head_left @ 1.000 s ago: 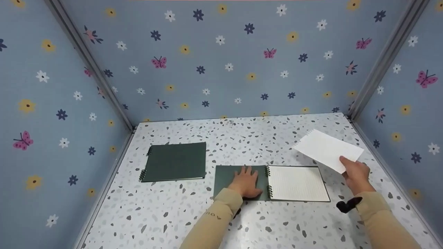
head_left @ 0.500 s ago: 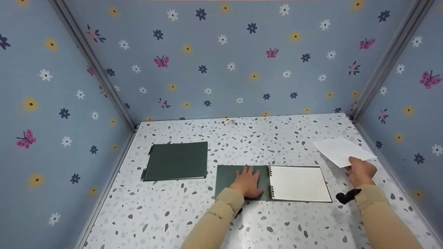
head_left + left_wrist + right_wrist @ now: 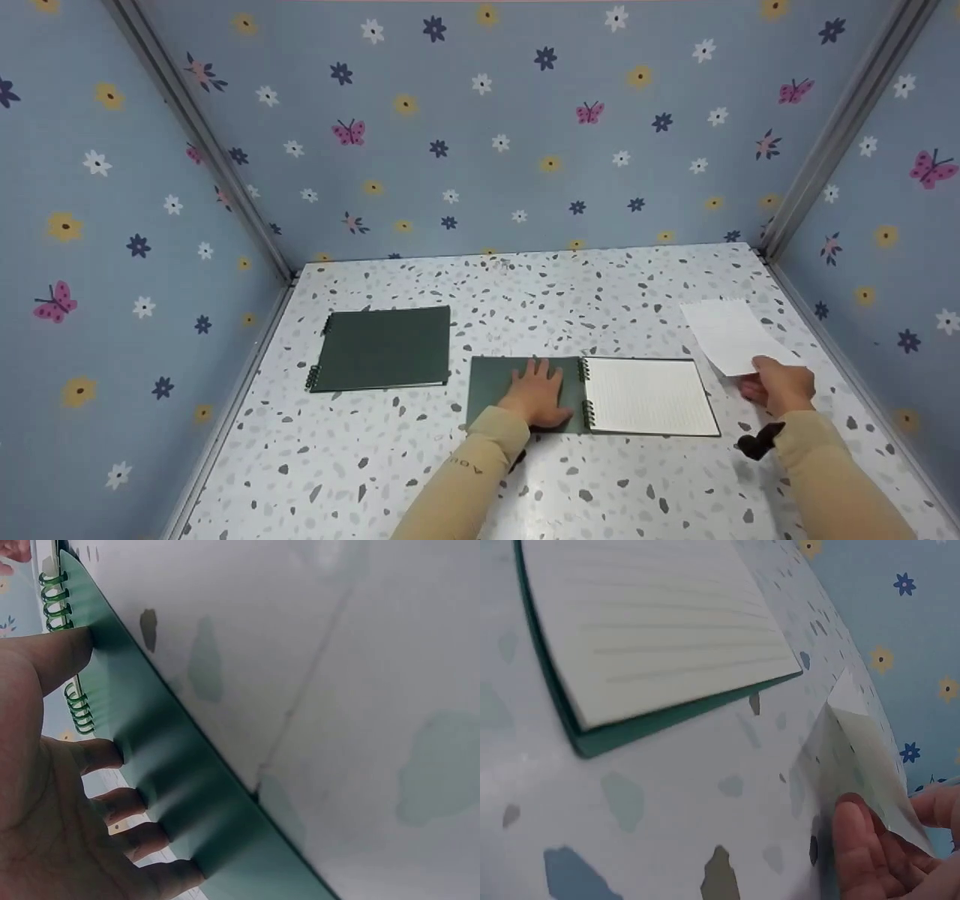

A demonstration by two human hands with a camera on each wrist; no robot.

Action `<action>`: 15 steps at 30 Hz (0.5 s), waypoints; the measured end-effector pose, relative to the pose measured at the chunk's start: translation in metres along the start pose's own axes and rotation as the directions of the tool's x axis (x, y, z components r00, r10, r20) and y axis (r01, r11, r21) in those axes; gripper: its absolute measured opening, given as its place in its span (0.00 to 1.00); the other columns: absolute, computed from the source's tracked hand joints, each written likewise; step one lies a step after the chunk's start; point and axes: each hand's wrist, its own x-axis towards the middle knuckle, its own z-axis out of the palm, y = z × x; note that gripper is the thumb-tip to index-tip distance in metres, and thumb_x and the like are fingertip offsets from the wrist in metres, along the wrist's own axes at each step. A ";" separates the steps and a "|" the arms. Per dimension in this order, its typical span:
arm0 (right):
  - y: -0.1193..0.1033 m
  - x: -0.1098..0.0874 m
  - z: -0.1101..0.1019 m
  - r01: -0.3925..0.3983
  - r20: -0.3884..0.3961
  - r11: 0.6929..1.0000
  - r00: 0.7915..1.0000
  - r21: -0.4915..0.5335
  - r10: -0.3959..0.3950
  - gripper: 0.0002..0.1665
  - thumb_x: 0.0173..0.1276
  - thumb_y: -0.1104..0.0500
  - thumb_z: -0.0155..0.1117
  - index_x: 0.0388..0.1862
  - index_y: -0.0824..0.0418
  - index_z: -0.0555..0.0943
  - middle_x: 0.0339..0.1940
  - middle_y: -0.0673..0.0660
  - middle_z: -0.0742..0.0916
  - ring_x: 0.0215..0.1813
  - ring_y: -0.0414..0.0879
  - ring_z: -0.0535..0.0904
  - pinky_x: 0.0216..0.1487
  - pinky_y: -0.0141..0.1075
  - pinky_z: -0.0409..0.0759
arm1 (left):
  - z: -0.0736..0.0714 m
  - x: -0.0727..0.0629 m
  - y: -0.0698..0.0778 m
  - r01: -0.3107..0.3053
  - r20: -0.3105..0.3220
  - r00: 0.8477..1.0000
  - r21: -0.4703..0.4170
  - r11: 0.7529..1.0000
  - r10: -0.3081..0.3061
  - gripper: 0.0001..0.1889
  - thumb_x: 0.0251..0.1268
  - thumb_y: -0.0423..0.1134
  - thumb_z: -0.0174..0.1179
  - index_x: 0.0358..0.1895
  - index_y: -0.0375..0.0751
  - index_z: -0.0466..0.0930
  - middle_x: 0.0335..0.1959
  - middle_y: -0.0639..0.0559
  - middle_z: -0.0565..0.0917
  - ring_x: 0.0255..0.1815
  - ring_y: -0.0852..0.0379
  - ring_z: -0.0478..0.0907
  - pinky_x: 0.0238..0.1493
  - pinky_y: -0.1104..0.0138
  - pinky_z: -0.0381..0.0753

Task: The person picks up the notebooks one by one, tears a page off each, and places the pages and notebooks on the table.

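Observation:
An open spiral notebook (image 3: 649,396) lies on the speckled table, its lined white pages to the right of the rings. My left hand (image 3: 535,397) presses on its green cover (image 3: 487,386) with fingers spread; the left wrist view shows the fingertips on the cover (image 3: 169,742) beside the green rings (image 3: 56,600). To the right of the notebook, my right hand (image 3: 784,384) pinches the near edge of a loose white sheet (image 3: 735,337) with a ragged torn far edge. In the right wrist view the sheet (image 3: 862,742) bends between thumb and fingers, low over the table.
A second, closed dark green spiral notebook (image 3: 384,349) lies at the left of the table (image 3: 360,465). Blue flowered panels (image 3: 510,127) stand behind and on both sides, joined by grey metal posts (image 3: 825,135). The right panel is near the right hand.
My right hand has carried the sheet rightward from above the notebook's far right corner and then lowered it toward the table. The left hand has stayed on the cover.

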 end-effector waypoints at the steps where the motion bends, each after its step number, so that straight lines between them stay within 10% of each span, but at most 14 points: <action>1: 0.001 0.000 -0.002 -0.002 -0.005 0.999 1.000 -0.044 0.002 0.24 0.78 0.55 0.61 0.61 0.72 0.74 0.18 0.54 0.87 0.21 0.44 0.89 0.33 0.38 0.92 | 0.000 0.000 0.000 0.000 0.001 1.000 0.002 1.000 0.000 0.43 0.80 0.63 0.57 0.88 0.44 0.60 0.89 0.38 0.58 0.90 0.36 0.53 0.86 0.37 0.60; 5: 0.004 0.000 -0.007 -0.012 0.011 0.991 1.000 -0.137 0.014 0.15 0.78 0.54 0.61 0.43 0.67 0.79 0.18 0.53 0.89 0.20 0.43 0.88 0.29 0.38 0.91 | 0.001 0.001 0.000 -0.006 -0.001 1.000 0.007 1.000 0.006 0.43 0.81 0.64 0.56 0.88 0.44 0.60 0.89 0.38 0.58 0.90 0.35 0.53 0.86 0.37 0.60; 15: 0.009 -0.011 0.001 0.045 0.043 0.946 0.999 -0.320 -0.033 0.23 0.82 0.48 0.58 0.41 0.68 0.82 0.18 0.52 0.88 0.22 0.42 0.87 0.29 0.36 0.90 | 0.002 -0.001 0.000 -0.006 -0.023 1.000 0.011 1.000 0.006 0.43 0.81 0.64 0.56 0.88 0.43 0.59 0.89 0.37 0.58 0.90 0.35 0.54 0.85 0.37 0.61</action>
